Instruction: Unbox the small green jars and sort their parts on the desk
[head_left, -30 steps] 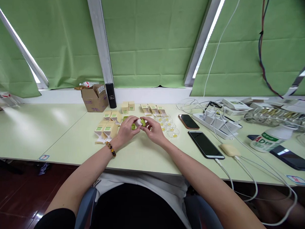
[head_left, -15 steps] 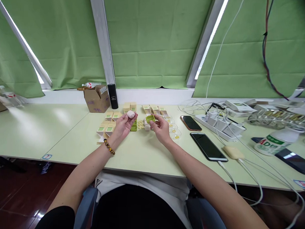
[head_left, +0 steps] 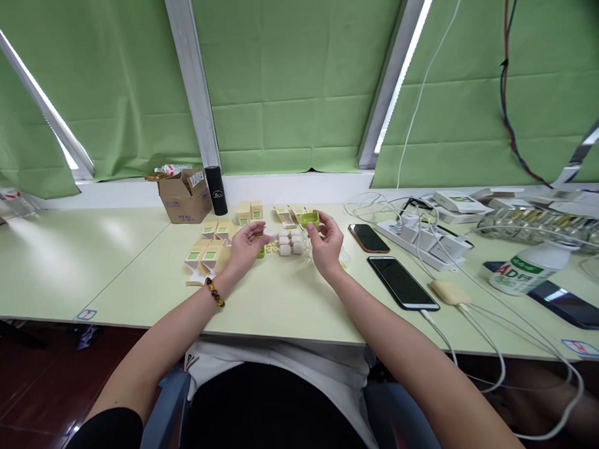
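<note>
Creased green fabric blinds (head_left: 295, 74) are hanging across the whole back. Below, I'm working at a smooth, faintly glossy, pale yellow-green tabletop (head_left: 297, 303). A brown cardboard box (head_left: 186, 197), flaps up, is standing near the wall on the left. A long white plastic power strip (head_left: 421, 248) is lying on the right, loaded with chargers and trailing cables. A black glass-fronted phone (head_left: 403, 282) is lying nearer to me, clear of my hands.

My left hand (head_left: 247, 249): fingers half curled, thumb sticking out. There's a pale blur by the thumb, so I can't tell if it's holding anything. My right hand (head_left: 327, 244) is pinching the cup below between thumb and fingers.

Cream paperboard cartons with green square panels (head_left: 213, 246) are sitting left of my left hand, flaps splayed; more are standing farther back.

Small bright-green hollow cup (head_left: 309, 218), rounded-rectangular, smooth: I'm holding it up over the table, and it's covering part of the back cartons. Clear domed dishes with yellow centres (head_left: 345, 259) are sitting behind my right hand, which is blocking most of them. White rounded blocks (head_left: 285, 249) are lying clustered between my hands. Tiny cream pieces (head_left: 272, 248) are lying just left of them.
</note>
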Available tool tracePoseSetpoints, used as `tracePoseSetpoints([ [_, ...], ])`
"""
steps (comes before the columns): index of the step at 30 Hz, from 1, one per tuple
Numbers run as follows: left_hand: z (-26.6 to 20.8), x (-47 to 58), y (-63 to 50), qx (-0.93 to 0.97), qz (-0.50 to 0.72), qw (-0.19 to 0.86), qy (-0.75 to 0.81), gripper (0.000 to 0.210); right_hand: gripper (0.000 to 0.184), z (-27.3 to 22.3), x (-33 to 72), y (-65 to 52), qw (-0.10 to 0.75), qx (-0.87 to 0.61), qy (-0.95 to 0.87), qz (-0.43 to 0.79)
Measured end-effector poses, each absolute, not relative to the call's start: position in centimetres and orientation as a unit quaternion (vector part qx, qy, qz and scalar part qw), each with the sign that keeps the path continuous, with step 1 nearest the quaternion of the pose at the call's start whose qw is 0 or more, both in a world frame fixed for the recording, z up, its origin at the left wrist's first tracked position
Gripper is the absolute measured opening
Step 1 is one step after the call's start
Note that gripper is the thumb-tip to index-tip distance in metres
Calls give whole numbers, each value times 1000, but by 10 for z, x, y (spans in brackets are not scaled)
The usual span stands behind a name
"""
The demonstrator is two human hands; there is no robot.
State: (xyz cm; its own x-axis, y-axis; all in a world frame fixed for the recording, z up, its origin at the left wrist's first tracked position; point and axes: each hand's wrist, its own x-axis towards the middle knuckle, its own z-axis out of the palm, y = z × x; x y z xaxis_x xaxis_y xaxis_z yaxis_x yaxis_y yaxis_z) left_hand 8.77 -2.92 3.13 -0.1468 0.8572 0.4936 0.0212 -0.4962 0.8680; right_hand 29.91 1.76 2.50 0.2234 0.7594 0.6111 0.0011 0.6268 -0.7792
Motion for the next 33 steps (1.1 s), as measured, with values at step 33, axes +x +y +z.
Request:
tracePoseSetpoints([
  [33,16,163,-24,844,274,-174,426,8,58,29,305,24,704,-363,-562,237],
])
